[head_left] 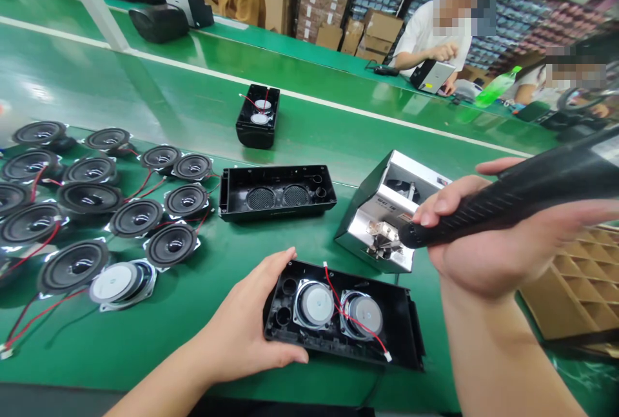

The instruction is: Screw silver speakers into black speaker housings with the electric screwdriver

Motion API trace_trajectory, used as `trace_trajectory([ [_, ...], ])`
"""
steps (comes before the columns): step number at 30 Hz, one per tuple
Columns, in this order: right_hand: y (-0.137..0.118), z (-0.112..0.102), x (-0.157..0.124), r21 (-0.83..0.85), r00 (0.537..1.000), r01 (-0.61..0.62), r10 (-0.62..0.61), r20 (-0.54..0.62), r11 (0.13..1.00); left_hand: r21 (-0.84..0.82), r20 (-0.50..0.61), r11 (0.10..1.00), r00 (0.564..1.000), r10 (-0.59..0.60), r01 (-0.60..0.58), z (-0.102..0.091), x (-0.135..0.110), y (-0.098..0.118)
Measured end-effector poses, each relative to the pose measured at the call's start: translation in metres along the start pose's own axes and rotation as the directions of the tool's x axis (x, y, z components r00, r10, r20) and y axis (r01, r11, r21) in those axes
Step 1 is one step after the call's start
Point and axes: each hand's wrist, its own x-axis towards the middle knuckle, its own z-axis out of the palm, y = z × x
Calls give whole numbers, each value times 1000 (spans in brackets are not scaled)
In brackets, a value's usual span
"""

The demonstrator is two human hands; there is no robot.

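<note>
My left hand (251,327) grips the left end of a black speaker housing (399,320), thumb at the near wall and fingers at the far corner. Inside the housing sit two speaker drivers (316,304), magnets up, with red wires and white plugs lying across them. My right hand (498,243) is wrapped round a black electric screwdriver (527,178), tilted with its nose to the left. That nose is at the front of a silver and black screw feeder (360,207); whether they touch, and whether a screw is on the bit, I cannot tell.
Several loose speaker drivers (135,217) cover the left of the green bench. Beyond my hands lie an open black housing (278,175) and another with drivers (257,133). A cardboard divider tray (575,281) is at right. Across the bench, people work beside a green bottle (498,87).
</note>
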Motion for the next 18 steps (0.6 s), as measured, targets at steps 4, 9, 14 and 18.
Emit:
trace_trajectory([
  [4, 1, -1, 3, 12, 1000, 28, -28, 5, 1000, 5, -11, 1000, 1000, 11, -11, 1, -1, 0],
  [9, -2, -2, 4, 4, 1000, -11, 11, -22, 1000, 2, 2, 1000, 1000, -1, 1, 1, -2, 0],
  [14, -2, -2, 3, -6, 999, 22, -22, -27, 1000, -3, 4, 1000, 1000, -7, 7, 0, -1, 0],
  [18, -2, -1, 1, -1, 1000, 13, -13, -17, 1000, -5, 11, 1000, 1000, -6, 6, 0, -1, -1],
])
